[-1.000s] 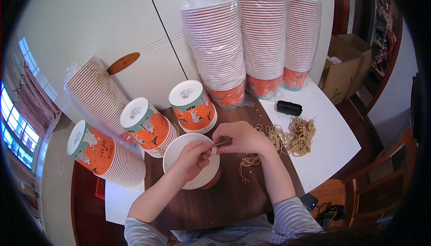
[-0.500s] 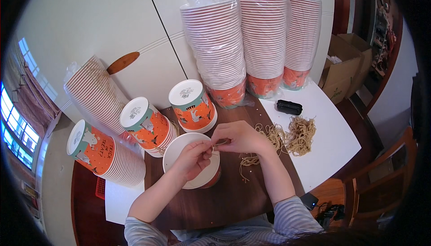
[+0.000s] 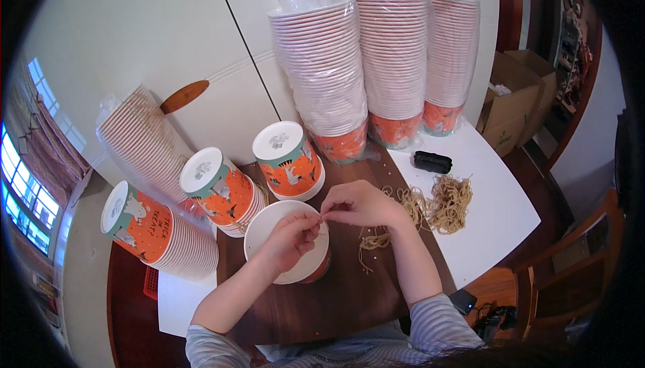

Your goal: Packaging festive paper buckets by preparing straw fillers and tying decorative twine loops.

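An orange paper bucket with a white inside (image 3: 269, 219) stands mouth-up on the table before me. Over its right rim both my hands meet fingertip to fingertip. My left hand (image 3: 293, 237) is closed in a pinch on a thin tan cord (image 3: 324, 228), of which only a short bit shows. My right hand (image 3: 356, 205) pinches the same cord between thumb and forefinger. To the right lie loose bundles of tan cord (image 3: 449, 205). Behind the bucket, an upturned stack of orange and green buckets (image 3: 289, 166) stands nearest my hands.
Two more upturned bucket stacks (image 3: 225, 190) (image 3: 161, 227) stand on the left, a plastic-wrapped stack (image 3: 144, 143) leaning behind them. Tall wrapped stacks (image 3: 396, 59) rise at the back. A black case (image 3: 433, 162) lies on the white tabletop (image 3: 494, 213). Cardboard boxes (image 3: 514, 99) stand beyond.
My right hand has shifted slightly, its fingers drawn closer together at my left fingertips. The cord between them shows less. The buckets stay in place.
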Demonstrator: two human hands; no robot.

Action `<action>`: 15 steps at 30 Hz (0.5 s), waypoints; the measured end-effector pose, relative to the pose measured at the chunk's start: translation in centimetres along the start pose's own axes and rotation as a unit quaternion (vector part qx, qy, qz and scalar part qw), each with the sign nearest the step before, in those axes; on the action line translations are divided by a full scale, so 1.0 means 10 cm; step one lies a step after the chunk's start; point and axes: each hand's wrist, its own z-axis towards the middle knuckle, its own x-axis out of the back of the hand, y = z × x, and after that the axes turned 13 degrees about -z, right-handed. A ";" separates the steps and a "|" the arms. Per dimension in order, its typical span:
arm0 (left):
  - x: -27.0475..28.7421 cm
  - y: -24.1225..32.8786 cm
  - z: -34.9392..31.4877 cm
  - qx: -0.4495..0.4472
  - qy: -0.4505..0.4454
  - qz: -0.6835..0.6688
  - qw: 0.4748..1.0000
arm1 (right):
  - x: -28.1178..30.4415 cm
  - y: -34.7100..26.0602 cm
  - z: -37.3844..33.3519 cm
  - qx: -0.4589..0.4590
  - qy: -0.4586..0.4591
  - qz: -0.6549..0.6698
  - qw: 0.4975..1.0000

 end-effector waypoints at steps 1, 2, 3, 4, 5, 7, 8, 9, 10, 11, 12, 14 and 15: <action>-0.01 0.00 -0.01 0.006 0.009 0.009 1.000 | 0.00 0.01 0.00 -0.011 -0.010 0.014 1.000; 0.00 0.01 -0.01 0.005 0.010 0.010 1.000 | 0.00 0.01 0.00 -0.022 -0.020 0.028 0.999; 0.01 0.01 0.00 0.003 -0.010 0.011 1.000 | 0.01 0.01 0.00 -0.020 -0.020 0.028 0.999; 0.01 0.02 0.00 0.001 -0.030 0.011 0.999 | 0.02 0.00 0.00 -0.021 -0.021 0.041 0.999; 0.02 0.01 0.00 0.000 -0.030 0.011 0.999 | 0.04 -0.02 0.00 -0.023 -0.021 0.055 0.998; 0.03 -0.01 0.01 -0.014 -0.041 0.020 0.999 | 0.05 -0.03 0.00 -0.034 -0.031 0.060 0.997; 0.03 -0.01 0.01 -0.015 -0.041 0.020 0.999 | 0.06 -0.04 0.01 -0.046 -0.040 0.066 0.996; 0.02 -0.02 0.00 -0.024 -0.035 0.023 0.999 | 0.05 -0.03 0.01 -0.046 -0.040 0.066 0.996; 0.00 -0.02 -0.01 -0.033 -0.029 0.026 0.999 | 0.05 -0.02 0.01 -0.042 -0.038 0.071 0.996; -0.01 -0.03 -0.01 -0.033 -0.029 0.027 0.999 | 0.04 -0.01 0.00 -0.038 -0.036 0.075 0.996; -0.02 -0.04 -0.02 -0.040 -0.017 0.028 0.999 | 0.05 -0.02 0.00 -0.038 -0.036 0.075 0.996; -0.04 -0.05 -0.03 -0.048 -0.005 0.030 0.998 | 0.06 -0.03 0.00 -0.054 -0.054 0.055 0.996; -0.05 -0.05 -0.03 -0.056 0.005 0.036 0.998 | 0.06 -0.02 0.01 -0.053 -0.054 0.055 0.996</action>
